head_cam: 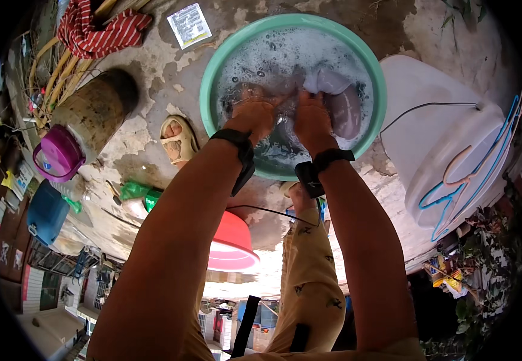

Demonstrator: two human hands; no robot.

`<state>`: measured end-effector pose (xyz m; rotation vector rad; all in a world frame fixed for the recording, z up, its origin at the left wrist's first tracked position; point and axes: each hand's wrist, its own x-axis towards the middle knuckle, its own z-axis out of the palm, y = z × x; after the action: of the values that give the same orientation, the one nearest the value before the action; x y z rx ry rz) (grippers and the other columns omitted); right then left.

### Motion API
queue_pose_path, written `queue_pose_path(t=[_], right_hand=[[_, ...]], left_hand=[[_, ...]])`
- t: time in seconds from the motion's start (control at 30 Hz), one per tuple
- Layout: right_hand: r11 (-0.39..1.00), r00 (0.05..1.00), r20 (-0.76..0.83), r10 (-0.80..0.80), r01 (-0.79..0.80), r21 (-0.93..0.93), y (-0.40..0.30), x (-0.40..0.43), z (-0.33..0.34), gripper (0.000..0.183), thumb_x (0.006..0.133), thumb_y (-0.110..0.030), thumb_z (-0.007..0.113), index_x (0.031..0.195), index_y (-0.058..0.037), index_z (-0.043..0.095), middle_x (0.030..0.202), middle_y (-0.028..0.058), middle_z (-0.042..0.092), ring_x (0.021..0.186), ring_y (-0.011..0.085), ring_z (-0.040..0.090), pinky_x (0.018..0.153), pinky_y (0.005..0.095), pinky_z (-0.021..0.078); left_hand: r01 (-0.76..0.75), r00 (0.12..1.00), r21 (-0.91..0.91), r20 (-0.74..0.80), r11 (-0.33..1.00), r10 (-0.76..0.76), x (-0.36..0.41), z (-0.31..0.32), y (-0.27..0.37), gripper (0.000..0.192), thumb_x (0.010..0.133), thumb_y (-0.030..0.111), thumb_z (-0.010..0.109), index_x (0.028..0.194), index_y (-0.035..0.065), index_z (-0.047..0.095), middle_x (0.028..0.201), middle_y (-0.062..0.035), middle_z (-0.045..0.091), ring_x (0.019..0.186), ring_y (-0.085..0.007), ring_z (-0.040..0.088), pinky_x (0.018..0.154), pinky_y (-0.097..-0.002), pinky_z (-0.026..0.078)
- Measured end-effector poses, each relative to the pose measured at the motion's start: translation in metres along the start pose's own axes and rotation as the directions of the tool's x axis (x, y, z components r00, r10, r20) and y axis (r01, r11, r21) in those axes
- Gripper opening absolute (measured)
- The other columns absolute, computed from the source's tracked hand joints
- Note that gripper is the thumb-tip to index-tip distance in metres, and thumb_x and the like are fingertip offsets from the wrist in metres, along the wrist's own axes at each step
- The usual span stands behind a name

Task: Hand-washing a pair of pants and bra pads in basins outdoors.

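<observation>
Soapy water with white foam fills a round green plastic basin (212,58) on the ground. My left hand (254,113) reaches into the water on the basin's left side. Suds hide most of its fingers, so its grasp does not show. My right hand (311,118) is closed at the fingertips on a wet pale lavender cloth (333,82). Part of this fabric bulges above the water to the right of that hand, and more of it lies under the foam between both hands. Each wrist wears a black strap with a small box.
Right of the basin stands a white plastic bucket (423,90) with clothes hangers (466,180) on its lid. A red basin (234,243) sits near my legs. Leftward are a printed packet (189,25), a rusty cylinder (96,108), a purple pail (58,151) and a striped red cloth (94,34).
</observation>
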<state>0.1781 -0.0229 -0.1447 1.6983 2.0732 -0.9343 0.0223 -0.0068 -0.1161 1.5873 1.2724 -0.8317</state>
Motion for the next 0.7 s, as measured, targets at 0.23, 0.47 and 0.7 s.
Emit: queue_pose_path(t=[0.23, 0.47, 0.7], right_hand=[[0.945, 0.946, 0.161, 0.283, -0.303, 0.12, -0.027, 0.0, -0.069, 0.036, 0.076, -0.003, 0.058, 0.112, -0.0037, 0.055, 0.103, 0.0223, 0.062, 0.098, 0.0404, 0.06, 0.083, 0.0449, 0.0498], [0.5, 0.979, -0.018, 0.204, -0.088, 0.862, -0.067, -0.14, -0.193, 0.037, 0.071, 0.015, 0.06, 0.105, -0.0006, 0.054, 0.099, 0.0059, 0.061, 0.09, 0.0143, 0.059, 0.082, 0.0259, 0.0465], [0.137, 0.972, 0.004, 0.234, -0.038, 0.99, -0.099, -0.266, -0.325, 0.04, 0.068, 0.017, 0.067, 0.102, 0.0021, 0.053, 0.096, 0.0084, 0.059, 0.089, 0.0147, 0.06, 0.083, 0.0296, 0.0499]], left_hand=[[0.079, 0.992, -0.267, 0.119, 0.96, -0.048, -0.056, -0.042, 0.019, 0.072, 0.082, 0.002, 0.048, 0.146, 0.0277, 0.025, 0.152, -0.0188, 0.017, 0.141, -0.0377, 0.014, 0.111, -0.0554, 0.019], [-0.278, 0.934, -0.513, -0.341, 0.812, 0.105, -0.171, -0.028, 0.002, 0.076, 0.085, 0.006, 0.058, 0.147, 0.022, 0.017, 0.145, -0.0199, 0.028, 0.134, -0.0391, 0.028, 0.108, -0.0469, 0.029], [-0.306, 0.938, -0.68, -0.333, 0.666, 0.091, -0.267, -0.029, -0.034, 0.063, 0.085, 0.008, 0.058, 0.142, 0.014, 0.031, 0.134, -0.018, 0.044, 0.128, -0.0346, 0.037, 0.106, -0.0418, 0.033]])
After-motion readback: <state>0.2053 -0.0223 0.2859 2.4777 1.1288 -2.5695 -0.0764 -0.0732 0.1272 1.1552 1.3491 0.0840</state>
